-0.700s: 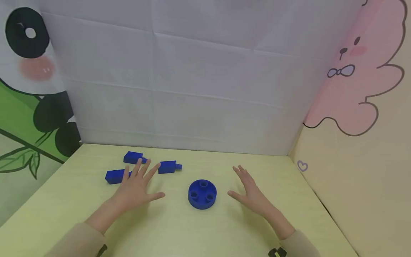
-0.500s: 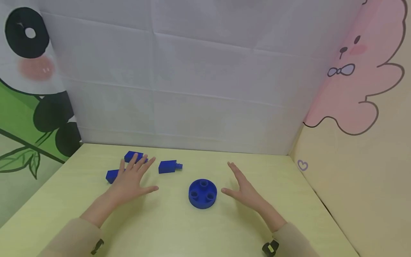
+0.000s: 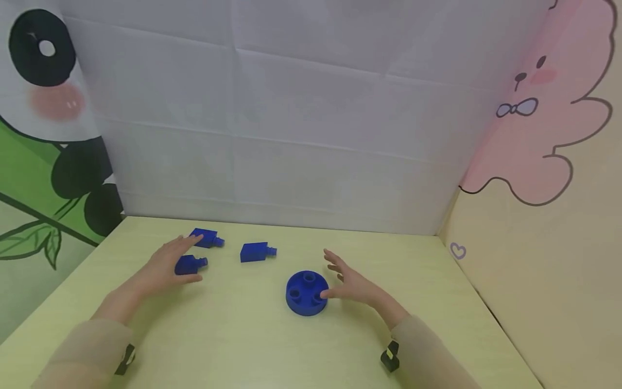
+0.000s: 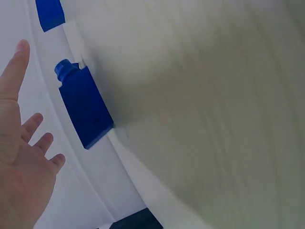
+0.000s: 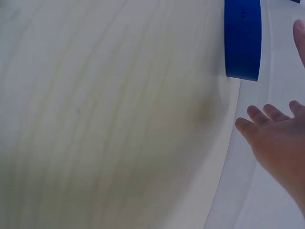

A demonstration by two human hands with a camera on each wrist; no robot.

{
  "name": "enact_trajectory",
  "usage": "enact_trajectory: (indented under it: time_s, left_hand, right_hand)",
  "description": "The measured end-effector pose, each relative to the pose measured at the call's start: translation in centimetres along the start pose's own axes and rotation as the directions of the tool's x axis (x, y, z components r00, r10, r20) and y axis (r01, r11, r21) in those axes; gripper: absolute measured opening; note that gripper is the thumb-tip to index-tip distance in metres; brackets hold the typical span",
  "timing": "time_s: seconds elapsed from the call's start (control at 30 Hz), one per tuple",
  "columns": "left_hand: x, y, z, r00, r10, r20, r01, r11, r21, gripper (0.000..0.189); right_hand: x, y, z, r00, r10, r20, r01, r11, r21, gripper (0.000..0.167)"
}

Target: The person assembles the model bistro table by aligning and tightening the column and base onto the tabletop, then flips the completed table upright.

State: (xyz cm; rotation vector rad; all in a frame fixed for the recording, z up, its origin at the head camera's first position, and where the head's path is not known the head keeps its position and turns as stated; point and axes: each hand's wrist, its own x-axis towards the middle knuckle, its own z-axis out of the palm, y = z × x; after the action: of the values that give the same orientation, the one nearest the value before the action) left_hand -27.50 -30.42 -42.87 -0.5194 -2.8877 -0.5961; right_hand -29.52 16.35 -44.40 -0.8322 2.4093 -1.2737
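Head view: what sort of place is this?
Likely a small play or filming booth: a table backed by a plain, creased sheet, with a pink cartoon animal on the right wall.

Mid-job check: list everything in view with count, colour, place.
Round piece with three sockets: 1, blue, mid-table
Bottle-shaped pieces: 3, blue, left of it, including near piece and rear piece
Table: 1, pale yellow, underneath
Sheet: 1, pale grey, behind the table
Cartoon print: 1, black, white, green, pink, far left
Right wall: 1, cream, beside the table
Cartoon animal: 1, pink, right wall
Heart outline: 1, purple, right wall
Sleeves: 2, beige, one per arm
Wrist devices: 2, mostly black, at the cuffs
Left hand: 1, bare, by the near piece
Right hand: 1, bare, by the round piece
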Motion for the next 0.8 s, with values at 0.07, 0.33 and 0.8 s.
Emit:
enact_trajectory:
  time_s: [0.07, 0.33, 0.8]
  left_hand:
    - [-0.2, -1.2, 0.1, 1.0, -0.016, 0.012, 0.016, 1.0, 0.002, 0.095]
    - [-0.8, -4.9, 0.0, 0.987, -0.134, 0.087, 0.142, 0.986, -0.089, 0.096]
    - [-1.5, -6.7, -0.4, 0.984, -0.15, 0.095, 0.165, 0.971, -0.175, 0.054]
  right_hand:
    - [0.2, 0.0, 0.1, 0.999, 0.011, 0.044, -0.009, 1.0, -0.028, 0.103]
    - [1.0, 0.3, 0.8, 0.994, 0.041, 0.098, -0.027, 0.989, -0.143, 0.105]
    - [1.3, 0.1, 1.2, 0.988, 0.111, 0.112, -0.074, 0.954, -0.291, 0.091]
